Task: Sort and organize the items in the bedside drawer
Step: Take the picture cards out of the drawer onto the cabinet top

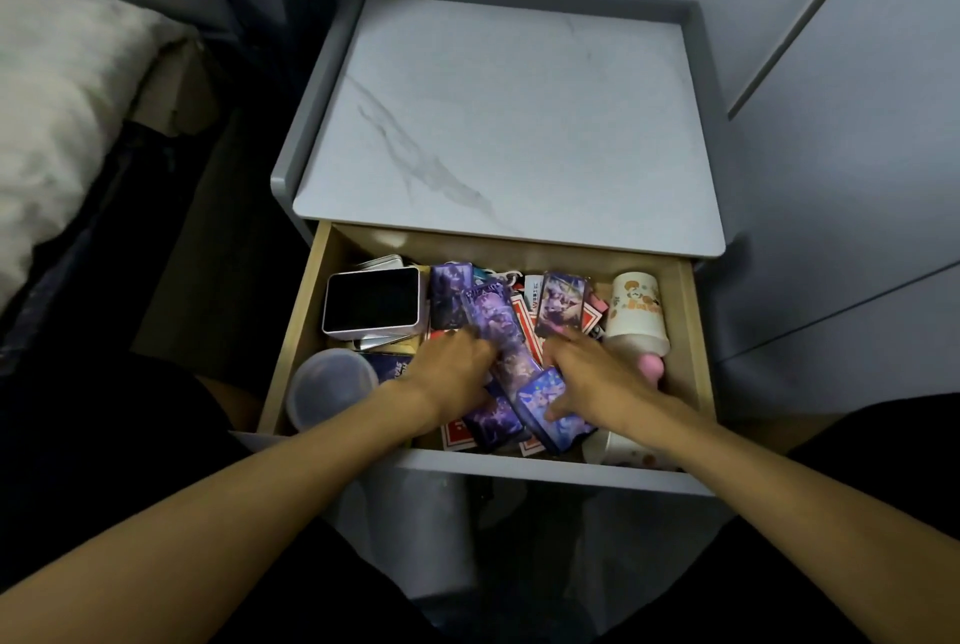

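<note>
Wooden drawer [697, 331] holds purple card packs [451, 295], tin [371, 303] at left, printed cup [636, 311] at right. Fingers of the left hand [457, 357] grip a central pack [491, 318]; those of the right hand [587, 373] lie spread flat.

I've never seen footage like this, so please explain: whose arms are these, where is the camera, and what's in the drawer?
No machine here: a person wears a wide-angle camera on the head, looking down at two bare arms. They reach into the open drawer of a bedside table with a marble-look top. Inside lie purple card boxes, red-backed playing cards, a tin with a dark lid, a clear plastic cup and a printed paper cup. The left hand curls its fingers on one purple box; the right hand lies spread across others. Nothing looks lifted.
</note>
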